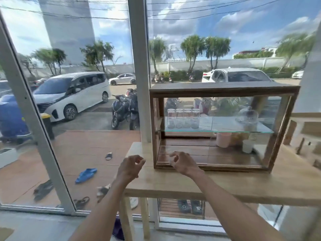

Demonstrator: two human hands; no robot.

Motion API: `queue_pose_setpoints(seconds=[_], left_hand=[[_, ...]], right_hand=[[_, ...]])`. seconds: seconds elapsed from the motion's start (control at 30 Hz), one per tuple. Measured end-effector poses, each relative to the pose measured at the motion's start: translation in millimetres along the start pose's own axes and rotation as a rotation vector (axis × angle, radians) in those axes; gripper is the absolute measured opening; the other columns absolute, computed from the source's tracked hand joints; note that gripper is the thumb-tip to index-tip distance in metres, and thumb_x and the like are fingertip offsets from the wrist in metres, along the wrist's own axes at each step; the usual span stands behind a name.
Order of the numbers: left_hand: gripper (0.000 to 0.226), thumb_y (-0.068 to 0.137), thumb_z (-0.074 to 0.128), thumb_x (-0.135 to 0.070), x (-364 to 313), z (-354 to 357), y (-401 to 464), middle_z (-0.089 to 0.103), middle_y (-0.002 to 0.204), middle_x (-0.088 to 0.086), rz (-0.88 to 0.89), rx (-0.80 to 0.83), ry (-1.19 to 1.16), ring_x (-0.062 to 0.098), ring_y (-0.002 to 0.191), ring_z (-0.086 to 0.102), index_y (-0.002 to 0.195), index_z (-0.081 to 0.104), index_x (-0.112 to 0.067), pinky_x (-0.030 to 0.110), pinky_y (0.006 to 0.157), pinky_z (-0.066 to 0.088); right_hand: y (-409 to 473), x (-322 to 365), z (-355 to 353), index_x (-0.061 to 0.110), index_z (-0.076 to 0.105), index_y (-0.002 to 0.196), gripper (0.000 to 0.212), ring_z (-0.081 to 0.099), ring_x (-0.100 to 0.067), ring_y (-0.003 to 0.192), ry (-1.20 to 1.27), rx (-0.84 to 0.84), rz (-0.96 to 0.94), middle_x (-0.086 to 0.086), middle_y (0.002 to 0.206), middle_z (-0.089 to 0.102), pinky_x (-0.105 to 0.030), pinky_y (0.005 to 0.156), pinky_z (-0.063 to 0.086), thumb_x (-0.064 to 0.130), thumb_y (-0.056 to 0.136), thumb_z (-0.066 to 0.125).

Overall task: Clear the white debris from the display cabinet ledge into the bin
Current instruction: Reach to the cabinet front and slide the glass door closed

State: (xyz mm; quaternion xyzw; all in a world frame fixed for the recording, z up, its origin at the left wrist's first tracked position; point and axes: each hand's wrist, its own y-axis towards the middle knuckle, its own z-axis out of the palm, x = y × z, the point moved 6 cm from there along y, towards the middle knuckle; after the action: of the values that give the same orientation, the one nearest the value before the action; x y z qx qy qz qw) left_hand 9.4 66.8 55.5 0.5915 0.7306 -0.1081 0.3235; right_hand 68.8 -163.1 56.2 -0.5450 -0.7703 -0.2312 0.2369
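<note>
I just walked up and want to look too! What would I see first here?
First, the wooden display cabinet with glass sides, standing on the light wooden table by the big window. Inside, four clear jars line up on its glass shelf, with a pink cup below. In front of it, the left hand and right hand hover with curled fingers near the cabinet's lower left corner.

The display cabinet (224, 127) is a dark wooden box with glass sides, standing upright on the pale wooden worktop (243, 185) against the window. A glass shelf (225, 130) divides it into upper and lower compartments. Its ledge (217, 166), the stepped wooden base rail along the front, runs just above the worktop. Any white debris on it is too blurred to make out.
</note>
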Motion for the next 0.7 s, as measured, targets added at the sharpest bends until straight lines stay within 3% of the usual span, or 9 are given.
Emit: queue_pose_setpoints(seconds=[0.3,0.5,0.7], left_hand=[[0.022,0.093,0.062,-0.039,-93.8,87.8,9.8,0.074,0.1,-0.005,0.13,0.119,-0.057,0.017,0.049,0.069,0.1,0.072,-0.02,0.039,0.064,0.062],[0.025,0.091,0.062,-0.041,-107.3,128.7,-5.2,0.075,0.109,0.001,0.174,0.088,0.038,0.023,0.1,0.069,0.105,0.07,-0.023,0.037,0.081,0.055],[0.047,0.093,0.06,-0.044,-91.1,168.2,-26.7,0.057,0.137,0.007,0.235,0.099,0.135,0.025,0.13,0.047,0.13,0.056,-0.014,0.041,0.1,0.047]], right_hand=[[-35.2,-106.3,-96.1,0.03,0.068,0.118,0.032,0.066,-0.018,0.101,-0.066,-0.146,0.158,0.005,0.102,0.072,-0.032,0.091,0.051,0.033,0.086,0.063],[-48.5,-151.7,-128.3,0.03,0.07,0.113,0.028,0.064,-0.017,0.099,-0.075,-0.173,0.197,0.004,0.1,0.072,-0.03,0.088,0.049,0.03,0.086,0.062],[-49.8,-180.9,-163.0,0.03,0.07,0.107,0.023,0.069,-0.018,0.092,-0.062,-0.269,0.142,0.007,0.096,0.072,-0.035,0.085,0.055,0.029,0.086,0.063]])
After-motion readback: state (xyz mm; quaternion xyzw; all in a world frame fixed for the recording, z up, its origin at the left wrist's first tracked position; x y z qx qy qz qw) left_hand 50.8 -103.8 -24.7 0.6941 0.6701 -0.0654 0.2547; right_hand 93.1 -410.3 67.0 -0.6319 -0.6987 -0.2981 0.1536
